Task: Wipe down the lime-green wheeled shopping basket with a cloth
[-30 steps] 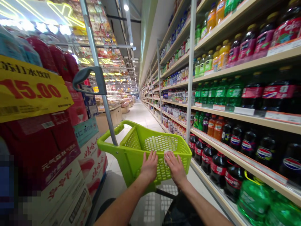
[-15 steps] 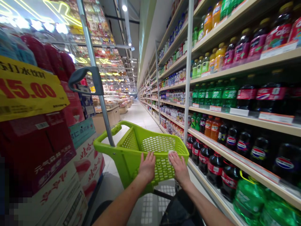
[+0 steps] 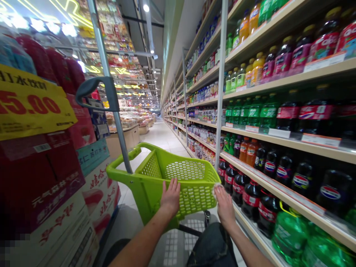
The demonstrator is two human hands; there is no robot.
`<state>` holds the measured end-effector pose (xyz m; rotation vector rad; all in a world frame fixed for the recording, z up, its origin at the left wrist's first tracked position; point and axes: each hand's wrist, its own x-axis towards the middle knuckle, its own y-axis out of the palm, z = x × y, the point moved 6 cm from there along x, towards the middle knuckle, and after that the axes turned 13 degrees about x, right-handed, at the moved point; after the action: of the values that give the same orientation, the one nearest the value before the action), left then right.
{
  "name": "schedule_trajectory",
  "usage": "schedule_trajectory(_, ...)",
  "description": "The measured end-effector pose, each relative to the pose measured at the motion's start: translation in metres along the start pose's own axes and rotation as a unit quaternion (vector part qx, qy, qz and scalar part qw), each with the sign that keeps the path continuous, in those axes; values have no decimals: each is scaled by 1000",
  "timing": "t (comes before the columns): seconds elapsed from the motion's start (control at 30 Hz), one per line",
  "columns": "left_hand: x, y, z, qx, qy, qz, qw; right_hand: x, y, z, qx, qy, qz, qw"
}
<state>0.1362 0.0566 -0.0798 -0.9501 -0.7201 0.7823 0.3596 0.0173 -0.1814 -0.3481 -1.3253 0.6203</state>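
A lime-green shopping cart (image 3: 194,188) with a perforated basket stands side-on in front of me. My left hand (image 3: 170,196) lies against the basket's near side, its fingers stretched out and their tips at the upper rim. At the basket's right-hand end, my right hand (image 3: 224,205) presses a small white cloth (image 3: 217,188) to the corner under its fingertips. Most of the cloth is hidden by that hand. On the left side of the cart rises a grey metal pole (image 3: 111,83) with a dark grey loop handle (image 3: 114,94).
Shelves of soda bottles (image 3: 280,167) run along the right, close to the cart's end. Large green bottles (image 3: 290,230) stand on the lowest shelf. Stacked drink cartons (image 3: 55,181) with a yellow price sign (image 3: 33,104) flank the left. A tiled aisle (image 3: 155,133) stretches ahead.
My right hand has slid with the cloth to the right, from the basket's side to its end corner. My left hand stays at nearly the same spot on the basket.
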Motion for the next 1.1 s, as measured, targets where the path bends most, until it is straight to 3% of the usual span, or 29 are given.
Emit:
schedule_trajectory(0.13,-2,0,3,-11,12,5,1000,-25,6,-10,18,-11,31,999)
schedule_trajectory(0.3,-4,-2,2,-19,5,2,1000,14,-19,-15,16,11,-50,999)
schedule_trajectory(0.37,-4,-2,3,-16,9,4,1000,12,-13,-21,6,23,-51,998)
schedule_trajectory(0.47,-7,0,4,-15,22,9,1000,-13,3,-24,7,13,-30,999)
schedule_trajectory(0.57,-10,0,4,-16,35,0,999,-18,-3,-8,31,9,-48,998)
schedule_trajectory(0.7,-13,-1,-6,-20,47,-13,999,23,-24,35,67,-34,-58,995)
schedule_trajectory(0.8,-16,-4,-15,-30,64,-25,997,27,-14,53,60,-56,-43,996)
schedule_trajectory(0.97,-21,-4,-17,-43,89,-49,994,-18,18,64,50,-101,25,993)
schedule_trajectory(1.03,-23,-1,-15,-48,84,-47,994,-13,14,75,57,-114,35,991)
schedule_trajectory(1.1,-24,2,-13,-48,79,-47,995,9,1,88,65,-122,21,990)
